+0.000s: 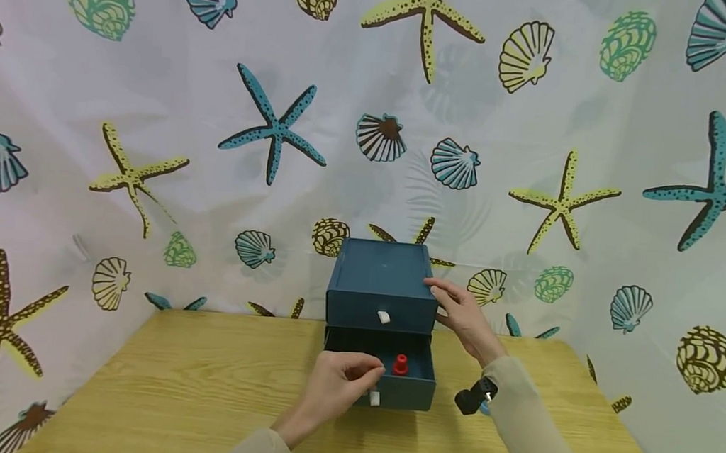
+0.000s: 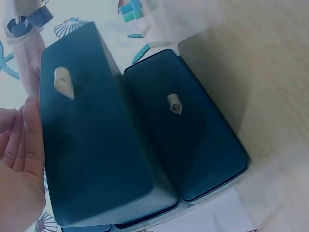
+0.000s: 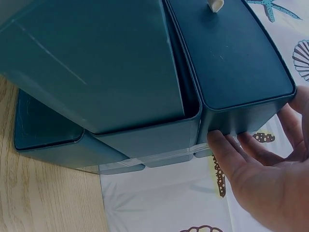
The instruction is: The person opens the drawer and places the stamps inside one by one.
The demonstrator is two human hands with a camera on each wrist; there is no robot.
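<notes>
Dark-blue boxy three-drawer cabinet [image 1: 382, 265] stands on the pale wood-grain tabletop [image 1: 216, 378]. Middle drawer [image 1: 410, 395] is pulled out; inside sits a small red stepped peg-like piece [image 1: 400, 365]. Upper drawer [image 1: 353, 311] and lower drawer [image 2: 198, 145] are closed, contents hidden.

Left hand [image 1: 334, 382]: at the middle drawer's front rim, thumb and forefinger narrowly apart, no held object visible. Right hand [image 1: 463, 320]: fingers spread against the cabinet's upper right side.

Step in hand, as judged: access to the middle drawer, cabinet steadied. Next move likely calls for a careful pinch on the red piece or an even push on the drawer; undetermined which.
</notes>
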